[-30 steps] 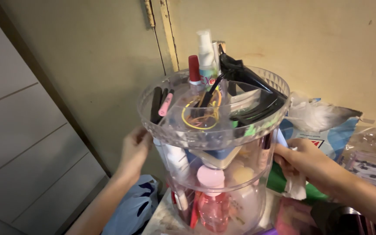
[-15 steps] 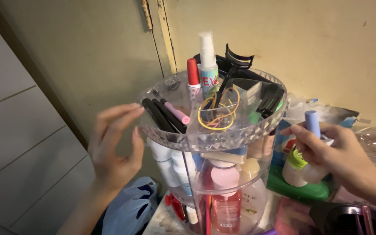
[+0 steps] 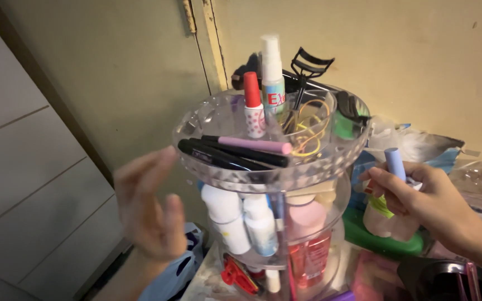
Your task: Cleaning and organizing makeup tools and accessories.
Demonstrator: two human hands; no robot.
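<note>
A clear round tiered cosmetics organiser (image 3: 196, 125) stands in the middle. Its top tray holds black and pink pens (image 3: 235, 150), a red-capped bottle (image 3: 252, 103), a white spray bottle (image 3: 271, 72), a black eyelash curler (image 3: 308, 64) and coloured rubber bands (image 3: 308, 125). White bottles (image 3: 241, 214) and a pink bottle (image 3: 308, 223) fill the lower tiers. My left hand (image 3: 149, 209) hovers open and blurred just left of the organiser, not touching it. My right hand (image 3: 419, 195), to the right, grips a small pale blue tube (image 3: 395, 163) held upright.
Behind is a yellowish wall with a grey cabinet door (image 3: 29, 184) on the left. A blue plastic bag (image 3: 168, 273) hangs below. Right of the organiser lie a green-based container (image 3: 386, 239), crumpled bags (image 3: 414, 145) and a dark round object (image 3: 447, 278).
The organiser has turned, bringing the pens to the front. My left hand let go of it and now hovers lower. My right hand came away holding the pale blue tube.
</note>
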